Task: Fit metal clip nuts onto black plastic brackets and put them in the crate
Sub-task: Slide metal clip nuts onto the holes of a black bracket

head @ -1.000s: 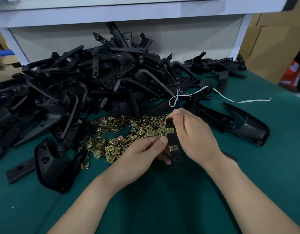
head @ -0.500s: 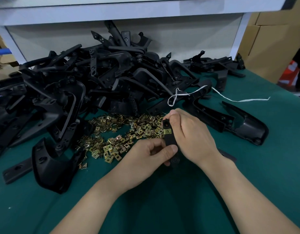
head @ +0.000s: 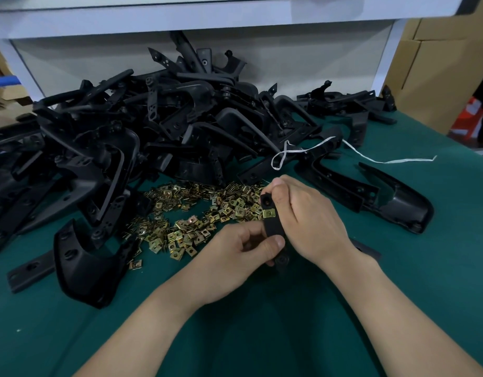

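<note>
Bracket strip [head: 273, 227] stands upright just right of the loose clip-nut heap [head: 191, 213], its top pinched by fingers of the right hand [head: 311, 221]. The left hand [head: 234, 251] grips lower down; its thumb has slid over the lower nut, likely pressing it home. The upper clip nut [head: 269, 213] looks seated.
</note>
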A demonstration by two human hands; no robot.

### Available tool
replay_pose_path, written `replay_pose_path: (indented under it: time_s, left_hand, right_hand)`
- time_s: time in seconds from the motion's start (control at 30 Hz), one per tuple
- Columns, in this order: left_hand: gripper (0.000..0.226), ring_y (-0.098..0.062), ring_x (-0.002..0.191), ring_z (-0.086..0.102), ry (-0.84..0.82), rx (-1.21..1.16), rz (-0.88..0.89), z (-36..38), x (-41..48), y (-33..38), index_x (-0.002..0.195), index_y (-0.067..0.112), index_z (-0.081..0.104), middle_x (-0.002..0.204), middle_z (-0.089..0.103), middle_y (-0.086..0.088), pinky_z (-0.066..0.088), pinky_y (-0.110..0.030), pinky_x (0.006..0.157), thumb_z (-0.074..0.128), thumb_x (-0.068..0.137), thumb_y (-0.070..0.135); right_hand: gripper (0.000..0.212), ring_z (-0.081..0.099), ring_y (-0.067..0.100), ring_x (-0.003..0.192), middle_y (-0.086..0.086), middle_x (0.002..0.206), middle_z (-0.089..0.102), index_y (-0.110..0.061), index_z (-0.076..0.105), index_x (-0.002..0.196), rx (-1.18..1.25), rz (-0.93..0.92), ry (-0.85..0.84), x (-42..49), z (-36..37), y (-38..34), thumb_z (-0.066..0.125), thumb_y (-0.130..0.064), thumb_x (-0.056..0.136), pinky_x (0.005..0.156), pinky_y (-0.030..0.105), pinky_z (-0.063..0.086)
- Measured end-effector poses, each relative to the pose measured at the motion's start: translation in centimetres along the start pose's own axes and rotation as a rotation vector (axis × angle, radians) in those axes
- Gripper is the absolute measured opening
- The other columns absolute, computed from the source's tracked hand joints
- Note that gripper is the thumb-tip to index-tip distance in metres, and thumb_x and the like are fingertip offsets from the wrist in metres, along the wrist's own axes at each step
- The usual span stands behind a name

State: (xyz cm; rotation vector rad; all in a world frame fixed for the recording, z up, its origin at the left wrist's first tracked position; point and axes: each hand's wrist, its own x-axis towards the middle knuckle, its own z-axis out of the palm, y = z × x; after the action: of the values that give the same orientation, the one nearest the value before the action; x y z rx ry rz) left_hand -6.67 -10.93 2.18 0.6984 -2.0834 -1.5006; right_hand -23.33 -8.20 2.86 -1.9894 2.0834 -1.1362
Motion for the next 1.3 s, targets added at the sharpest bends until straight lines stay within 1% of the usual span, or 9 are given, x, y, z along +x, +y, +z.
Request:
replay_pose_path:
  time_s: [0.2,0.27,0.37,0.47,0.57,0.7,0.93,1.17,1.3]
  left_hand:
    - [0.030,-0.009,0.074,0.065,0.014,-0.016,-0.013,-0.2,0.1,0.0,0.086,0.012,0.071,0.077,0.072,0.002,0.047,-0.020,0.067,0.053,0.101,0.031]
    - [0.037,-0.012,0.077,0.068,0.050,-0.097,-0.012,-0.4,0.3,-0.1,0.088,0.014,0.072,0.083,0.075,-0.001,0.049,-0.016,0.073,0.047,0.102,0.036]
    - [0.040,-0.020,0.079,0.068,0.128,-0.267,-0.039,-0.5,0.7,-0.7,0.098,0.012,0.074,0.094,0.074,-0.011,0.054,-0.024,0.077,0.044,0.102,0.040]
    - [0.036,-0.016,0.076,0.064,0.170,-0.345,-0.053,-0.6,1.0,-1.2,0.095,0.014,0.076,0.092,0.073,-0.008,0.054,-0.024,0.076,0.051,0.099,0.040]
    - [0.036,-0.013,0.076,0.062,0.138,-0.408,-0.056,-1.0,1.0,-1.5,0.099,0.003,0.072,0.092,0.070,-0.009,0.054,-0.023,0.078,0.056,0.098,0.036]
    - [0.029,-0.011,0.078,0.062,0.078,-0.413,-0.050,-1.3,0.9,-1.5,0.099,0.003,0.071,0.095,0.068,-0.009,0.054,-0.023,0.083,0.059,0.095,0.029]
    - [0.018,-0.009,0.074,0.062,0.051,-0.431,-0.094,-1.4,1.0,-1.0,0.082,0.022,0.075,0.084,0.068,-0.002,0.054,-0.021,0.079,0.059,0.090,0.025]
    - [0.014,-0.012,0.078,0.063,0.010,-0.427,-0.100,-2.0,1.1,-1.3,0.079,0.021,0.070,0.081,0.067,-0.002,0.053,-0.023,0.081,0.060,0.089,0.024]
    - [0.017,-0.013,0.080,0.063,0.063,-0.435,-0.059,-1.4,1.0,-1.6,0.092,0.014,0.072,0.089,0.069,-0.005,0.054,-0.024,0.083,0.059,0.091,0.025]
  right_hand:
    - [0.056,0.056,0.003,0.087,-0.017,0.096,0.061,-0.024,0.066,0.098,0.057,0.022,0.014,0.2,-0.2,0.2,0.015,-0.047,0.104,0.076,0.032,0.046]
    - [0.053,0.055,0.001,0.088,-0.021,0.097,0.059,-0.026,0.066,0.100,0.066,0.029,0.030,0.3,-0.3,0.3,0.017,-0.045,0.105,0.075,0.030,0.044]
    - [0.054,0.055,0.005,0.084,-0.016,0.093,0.060,-0.022,0.065,0.098,0.039,0.017,0.005,0.1,-0.2,0.1,0.016,-0.044,0.106,0.074,0.034,0.047]
    - [0.055,0.055,0.010,0.083,-0.008,0.091,0.058,-0.021,0.061,0.096,0.005,0.009,-0.066,-0.1,0.0,-0.3,0.012,-0.046,0.105,0.075,0.041,0.049]
    - [0.053,0.055,0.010,0.085,-0.008,0.091,0.059,-0.021,0.061,0.096,0.014,0.013,-0.072,-0.1,-0.1,-0.3,0.014,-0.045,0.105,0.076,0.041,0.049]
    - [0.054,0.056,0.008,0.087,-0.009,0.093,0.062,-0.022,0.064,0.099,0.036,0.009,-0.043,-0.2,-0.1,-0.2,0.015,-0.045,0.106,0.076,0.038,0.050]
    - [0.064,0.056,0.009,0.085,-0.008,0.094,0.061,-0.023,0.061,0.096,0.005,0.005,-0.070,-0.2,0.2,-0.4,0.005,-0.054,0.100,0.075,0.037,0.049]
    - [0.058,0.054,0.008,0.086,-0.009,0.095,0.061,-0.024,0.061,0.099,-0.005,-0.007,-0.079,-0.2,0.4,-0.6,0.008,-0.048,0.106,0.075,0.036,0.048]
    - [0.062,0.056,0.011,0.085,-0.006,0.092,0.061,-0.019,0.062,0.098,-0.042,-0.003,-0.064,-0.1,0.4,-0.7,0.007,-0.049,0.103,0.074,0.040,0.050]
